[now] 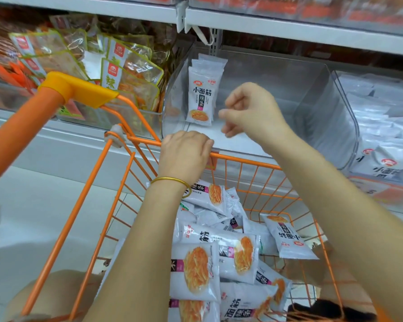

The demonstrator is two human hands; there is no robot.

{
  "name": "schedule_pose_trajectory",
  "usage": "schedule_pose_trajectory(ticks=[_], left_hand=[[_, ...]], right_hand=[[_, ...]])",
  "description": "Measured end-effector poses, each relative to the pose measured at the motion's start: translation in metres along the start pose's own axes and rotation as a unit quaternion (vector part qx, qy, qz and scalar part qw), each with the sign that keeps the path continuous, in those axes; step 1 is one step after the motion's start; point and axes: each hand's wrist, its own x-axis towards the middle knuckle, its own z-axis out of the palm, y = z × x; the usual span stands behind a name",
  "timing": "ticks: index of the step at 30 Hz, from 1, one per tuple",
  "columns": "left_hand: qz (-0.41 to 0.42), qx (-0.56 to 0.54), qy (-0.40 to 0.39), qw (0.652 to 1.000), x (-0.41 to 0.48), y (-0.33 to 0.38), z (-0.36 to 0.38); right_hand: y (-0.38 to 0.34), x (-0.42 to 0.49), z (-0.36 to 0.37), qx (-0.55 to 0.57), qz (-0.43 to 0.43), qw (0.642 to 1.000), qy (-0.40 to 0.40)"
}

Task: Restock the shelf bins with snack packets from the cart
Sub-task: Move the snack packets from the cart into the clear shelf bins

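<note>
The clear bin (312, 94) is lying mostly open, only upright packets (201, 96) crowding its left wall, while the shelf (289, 26) above is limiting headroom and the cart rim (242, 161) is fronting it.

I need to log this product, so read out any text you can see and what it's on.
"小面筋" and "辣条": white packet standing in the clear bin.
"小面筋": packet low in the cart.
"辣": yellow-edged packet, left bin.
Red logos and small print: too blurred to read.
</note>
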Motion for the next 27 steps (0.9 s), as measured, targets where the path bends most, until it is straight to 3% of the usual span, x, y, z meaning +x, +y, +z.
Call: schedule_pose_trajectory(ticks=[2,4,7,9,16,20,24,27], left_hand=[[-0.001,0.004,0.0,1.0,0.0,0.001,-0.001],[-0.005,0.008,-0.005,1.0,-0.001,0.003,-0.002],[-0.001,0.023,-0.005,1.0,-0.006,0.007,0.0],[0.006,0.036,-0.005,0.999,-0.009,0.008,0.001],[0.017,-0.01,-0.049,0.999,-0.007,0.003,-0.007],[0.029,-0.093,-0.026,0.995,-0.009,-0.008,-0.004],[0.009,-0.231,0.011,0.973,-0.014,-0.006,-0.012],[-0.002,-0.282,0.082,0.956,-0.016,0.003,-0.031]], right_hand=[[0.003,-0.041,-0.005,-0.066,0.005,0.993,-0.099],[0.023,-0.066,0.003,-0.198,-0.002,0.961,-0.193],[0.058,-0.083,0.028,-0.356,-0.052,0.898,-0.252],[0.071,-0.086,0.042,-0.389,-0.072,0.882,-0.256],[0.077,-0.082,0.047,-0.409,-0.057,0.873,-0.258],[0.083,-0.079,0.037,-0.389,-0.042,0.876,-0.283],[0.077,-0.08,0.023,-0.321,-0.018,0.901,-0.291],[0.056,-0.077,0.0,-0.286,-0.021,0.917,-0.277]])
